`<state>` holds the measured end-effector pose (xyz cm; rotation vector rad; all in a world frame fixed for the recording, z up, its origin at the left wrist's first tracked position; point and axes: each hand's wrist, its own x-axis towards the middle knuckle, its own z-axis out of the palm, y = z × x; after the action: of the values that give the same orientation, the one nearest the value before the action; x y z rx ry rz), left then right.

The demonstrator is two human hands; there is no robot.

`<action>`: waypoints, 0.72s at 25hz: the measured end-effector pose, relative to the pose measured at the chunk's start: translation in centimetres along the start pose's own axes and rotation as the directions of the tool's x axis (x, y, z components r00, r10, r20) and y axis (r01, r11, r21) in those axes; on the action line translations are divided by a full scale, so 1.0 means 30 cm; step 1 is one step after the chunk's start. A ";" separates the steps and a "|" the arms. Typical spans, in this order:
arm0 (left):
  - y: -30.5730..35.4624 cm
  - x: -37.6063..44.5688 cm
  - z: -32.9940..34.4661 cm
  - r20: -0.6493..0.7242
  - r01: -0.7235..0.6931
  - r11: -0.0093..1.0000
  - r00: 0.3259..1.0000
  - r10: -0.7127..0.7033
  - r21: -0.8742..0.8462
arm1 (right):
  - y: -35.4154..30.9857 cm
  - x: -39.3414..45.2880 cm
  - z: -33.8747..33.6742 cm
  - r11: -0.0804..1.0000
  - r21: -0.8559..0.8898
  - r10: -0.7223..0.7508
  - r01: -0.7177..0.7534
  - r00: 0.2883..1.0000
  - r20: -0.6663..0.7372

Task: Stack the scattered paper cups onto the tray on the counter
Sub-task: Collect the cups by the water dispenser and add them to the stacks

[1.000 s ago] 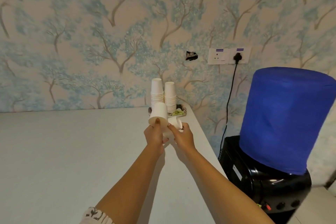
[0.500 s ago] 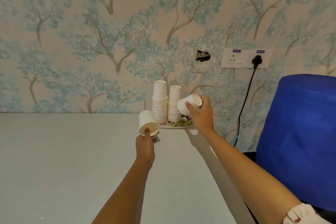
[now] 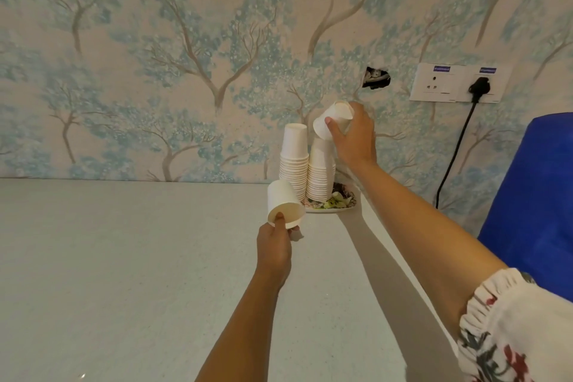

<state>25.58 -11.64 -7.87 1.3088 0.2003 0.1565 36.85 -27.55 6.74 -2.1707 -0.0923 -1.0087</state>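
A: How do the arms lie?
B: Both reach forward over the pale counter (image 3: 124, 273). The left hand (image 3: 274, 250) sits low, thumb on the rim of a white paper cup (image 3: 283, 203) and fingers curled beneath it. The right hand (image 3: 353, 136) is raised higher, near the wall, its fingers and thumb wrapped round a second paper cup (image 3: 333, 119).

A: Which way do the cups point?
B: The left one is held base away and upward, its open mouth turned back toward the person, just in front of the tray (image 3: 341, 206). The right one is tilted, base down and left, touching or just above the top of the right stack (image 3: 321, 170).

A: And the stacks?
B: Two upright columns of nested cups, mouths down, ribbed by their rolled rims; the left stack (image 3: 294, 155) stands beside the other on the floral-patterned tray at the counter's back corner.

A: Shapes?
B: Smooth tapered cones, matte white.
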 end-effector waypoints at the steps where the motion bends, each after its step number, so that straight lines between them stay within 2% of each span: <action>1: -0.001 0.002 -0.001 0.002 -0.003 1.000 1.000 0.003 0.000 | -0.001 0.010 0.012 0.998 -0.057 -0.017 0.018 0.999 0.028; 5: -0.001 -0.002 -0.002 0.020 -0.045 0.999 0.999 0.045 0.023 | 0.009 0.005 0.046 0.964 -0.247 -0.079 0.097 0.993 0.084; 12: -0.003 -0.010 -0.005 0.041 -0.088 0.995 0.995 0.087 0.042 | 0.035 -0.002 0.062 0.907 -0.396 -0.083 0.143 0.983 0.163; 15: 0.000 -0.015 -0.002 0.043 -0.097 0.994 0.995 0.095 0.042 | 0.032 -0.020 0.054 0.923 -0.368 -0.059 0.116 0.985 0.162; 18: 0.001 -0.018 -0.002 0.044 -0.100 0.994 0.994 0.097 0.048 | 0.002 -0.076 0.054 0.960 -0.257 -0.106 0.114 0.993 0.044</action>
<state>25.03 -11.70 -7.84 1.3716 0.1048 0.2090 36.33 -26.03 4.45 -2.4421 -0.1011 -1.1026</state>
